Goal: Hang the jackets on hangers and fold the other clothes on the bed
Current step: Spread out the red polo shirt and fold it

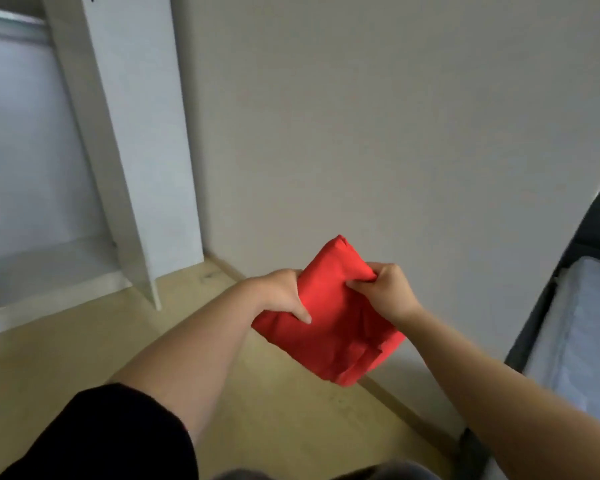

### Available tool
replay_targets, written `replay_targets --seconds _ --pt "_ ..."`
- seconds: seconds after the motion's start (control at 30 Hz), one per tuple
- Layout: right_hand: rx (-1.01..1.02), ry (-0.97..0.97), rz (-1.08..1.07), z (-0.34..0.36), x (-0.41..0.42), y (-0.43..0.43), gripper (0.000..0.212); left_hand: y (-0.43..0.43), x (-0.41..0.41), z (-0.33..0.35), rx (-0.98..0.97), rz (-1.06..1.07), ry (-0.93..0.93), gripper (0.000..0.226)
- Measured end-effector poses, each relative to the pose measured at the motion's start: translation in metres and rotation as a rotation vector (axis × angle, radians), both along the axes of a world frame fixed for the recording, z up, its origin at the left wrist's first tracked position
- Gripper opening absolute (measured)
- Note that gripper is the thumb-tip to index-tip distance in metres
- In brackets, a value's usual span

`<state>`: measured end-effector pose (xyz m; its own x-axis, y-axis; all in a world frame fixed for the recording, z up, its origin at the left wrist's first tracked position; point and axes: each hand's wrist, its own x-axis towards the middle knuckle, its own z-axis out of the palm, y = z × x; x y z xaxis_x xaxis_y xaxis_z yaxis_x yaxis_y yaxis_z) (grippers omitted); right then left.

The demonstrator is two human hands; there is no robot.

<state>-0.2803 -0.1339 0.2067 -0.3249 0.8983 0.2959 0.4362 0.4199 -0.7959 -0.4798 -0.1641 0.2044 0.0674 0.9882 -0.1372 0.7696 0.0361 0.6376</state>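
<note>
Bedroom in a home. On the left, an open white wardrobe (142, 168) with a shelf (49, 261) inside; at the right edge, a dark-framed bed (534, 323) with a pale mattress (582, 323); between them, a plain off-white wall (395, 133), a skirting board (222, 268) and a light wooden floor (274, 427).

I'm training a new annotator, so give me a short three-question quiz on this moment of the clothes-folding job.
1. Fill in: the white wardrobe stands on the person's ___ side.
2. True or false: the left hand and the right hand both grip the red folded garment.
3. Where is the garment?
A. lying on the bed
B. held in the air above the floor
C. on a shelf in the wardrobe

Key: 1 left; 2 true; 3 B.
</note>
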Motion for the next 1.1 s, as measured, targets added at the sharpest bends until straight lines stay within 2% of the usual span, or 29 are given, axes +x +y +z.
replay_targets --seconds 0.13,0.2,0.3,0.37,0.5,0.57,0.67,0.77,0.87,1.03,1.1 --pt "-0.118 0.008 0.083 -0.031 -0.090 0.043 0.017 0.010 -0.082 -0.031 0.040 0.214 -0.024 0.029" --pt "-0.182 -0.039 0.113 -0.054 -0.132 0.071 0.009 0.024 -0.122 -0.055 0.023 0.286 -0.034 0.029" --pt "-0.254 -0.131 0.195 -0.099 -0.191 0.116 0.058 0.050 -0.175 -0.102 -0.038 0.332 0.060 0.027" --pt "-0.266 -0.183 0.270 -0.129 -0.225 0.144 0.078 0.071 -0.204 -0.133 -0.057 0.319 0.213 0.032" --pt "-0.257 -0.224 0.419 -0.160 -0.285 0.184 0.088 0.100 -0.250 -0.157 -0.144 0.317 0.373 0.034" --pt "-0.174 -0.341 0.522 -0.148 -0.307 0.191 0.091 0.104 -0.267 -0.143 -0.182 0.313 0.403 0.033" --pt "0.094 -0.585 0.637 -0.107 -0.342 0.198 0.092 0.106 -0.289 -0.095 -0.215 0.317 0.440 0.033" --pt "0.342 -0.792 0.735 -0.035 -0.383 0.195 0.088 0.103 -0.311 -0.021 -0.226 0.313 0.464 0.035" --pt "0.455 -0.889 0.830 0.056 -0.419 0.183 0.085 0.093 -0.333 0.074 -0.230 0.327 0.473 0.034" --pt "0.541 -0.872 0.885 0.229 -0.472 0.148 0.028 0.053 -0.373 0.249 -0.165 0.389 0.535 0.024" --pt "0.552 -0.822 0.904 0.296 -0.490 0.129 0.019 0.028 -0.388 0.315 -0.132 0.437 0.536 0.020"
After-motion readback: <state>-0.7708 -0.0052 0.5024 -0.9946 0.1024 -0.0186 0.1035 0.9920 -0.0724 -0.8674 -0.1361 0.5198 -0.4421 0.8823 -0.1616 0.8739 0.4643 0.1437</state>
